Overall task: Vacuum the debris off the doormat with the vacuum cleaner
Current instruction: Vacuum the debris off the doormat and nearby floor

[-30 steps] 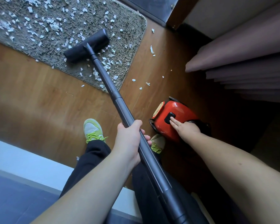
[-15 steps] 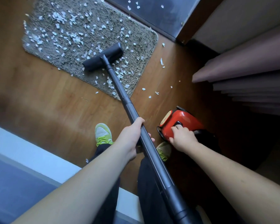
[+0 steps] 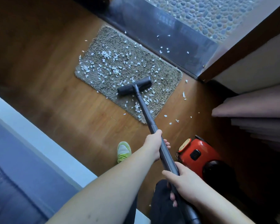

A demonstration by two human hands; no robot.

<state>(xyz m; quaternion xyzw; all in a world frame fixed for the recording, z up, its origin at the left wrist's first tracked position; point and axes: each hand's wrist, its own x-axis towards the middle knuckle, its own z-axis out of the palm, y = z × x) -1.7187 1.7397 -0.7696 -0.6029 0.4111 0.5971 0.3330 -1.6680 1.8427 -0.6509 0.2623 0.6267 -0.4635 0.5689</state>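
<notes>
A grey-brown doormat (image 3: 165, 75) lies on the wooden floor, strewn with white debris flakes (image 3: 107, 54). The black floor head (image 3: 134, 86) of the vacuum cleaner rests on the mat's near right part. Its dark tube (image 3: 145, 110) slants down to me. My left hand (image 3: 153, 145) grips the tube about midway. My right hand (image 3: 183, 180) grips the tube lower down, near its handle end. The red vacuum body (image 3: 199, 152) stands on the floor to the right of my hands.
More flakes lie on the floor (image 3: 173, 122) right of the mat and on the dark door sill (image 3: 165, 50). My green shoe (image 3: 123, 151) stands below the mat. A pale bed edge (image 3: 39, 143) runs along the left; curtain folds (image 3: 252, 113) hang at right.
My right hand left the red vacuum body and took hold of the tube. The view rose, so the whole mat and the door sill now show. My left hand keeps its grip.
</notes>
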